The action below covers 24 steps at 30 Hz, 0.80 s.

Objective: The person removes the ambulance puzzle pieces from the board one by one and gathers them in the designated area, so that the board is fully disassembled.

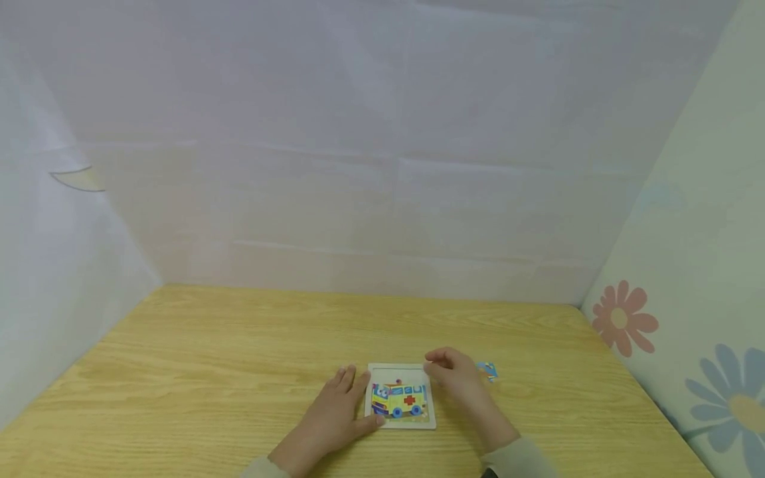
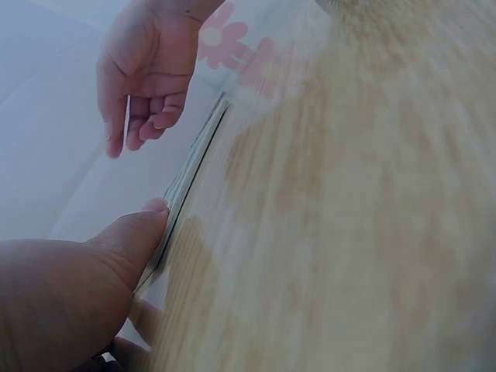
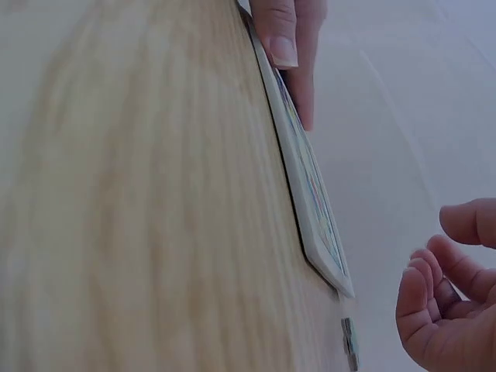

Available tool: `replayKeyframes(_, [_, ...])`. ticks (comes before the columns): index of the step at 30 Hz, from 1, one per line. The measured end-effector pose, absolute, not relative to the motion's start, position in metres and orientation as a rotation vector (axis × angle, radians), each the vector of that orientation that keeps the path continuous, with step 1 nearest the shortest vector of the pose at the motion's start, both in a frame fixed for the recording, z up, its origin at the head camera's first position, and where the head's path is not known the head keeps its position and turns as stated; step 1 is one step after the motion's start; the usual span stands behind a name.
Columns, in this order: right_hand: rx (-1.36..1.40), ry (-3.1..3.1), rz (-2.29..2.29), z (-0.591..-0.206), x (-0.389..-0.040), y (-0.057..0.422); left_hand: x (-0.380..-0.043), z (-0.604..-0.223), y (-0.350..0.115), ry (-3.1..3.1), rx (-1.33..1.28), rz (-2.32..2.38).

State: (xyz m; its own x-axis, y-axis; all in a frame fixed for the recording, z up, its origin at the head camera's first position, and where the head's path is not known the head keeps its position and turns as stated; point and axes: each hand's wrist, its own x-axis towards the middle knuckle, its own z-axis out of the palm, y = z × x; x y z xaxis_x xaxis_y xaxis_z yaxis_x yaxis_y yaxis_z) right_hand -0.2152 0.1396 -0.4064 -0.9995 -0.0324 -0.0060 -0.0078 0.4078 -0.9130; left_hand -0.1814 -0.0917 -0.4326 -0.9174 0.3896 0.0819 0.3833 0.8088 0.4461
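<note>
A square white-framed jigsaw puzzle lies on the table with a yellow ambulance picture; a pale bare strip shows along its top. My left hand rests at its left side, fingers extended beside the frame and thumb on the lower left corner. My right hand hovers by the upper right corner, its fingers loosely bent. In the right wrist view a gap shows between the thumb and the fingers, with nothing in it. Just beyond the right hand lies a loose blue-and-orange puzzle piece, partly hidden by that hand.
The wood-grain table reaches back to a pale cloth wall. A side wall with printed flowers stands at the right, and another pale wall at the left.
</note>
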Motion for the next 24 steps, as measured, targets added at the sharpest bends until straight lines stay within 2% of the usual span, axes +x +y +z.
replayKeyframes(11, [-0.626, 2.546, -1.454, -0.416, -0.218, 0.130, -0.181, -0.433, -0.091, 2.987, 0.626, 0.726])
replayKeyframes(24, [-0.779, 2.561, -1.259, -0.415, -0.215, 0.110, -0.182, -0.433, -0.092, 2.967, 0.647, 0.722])
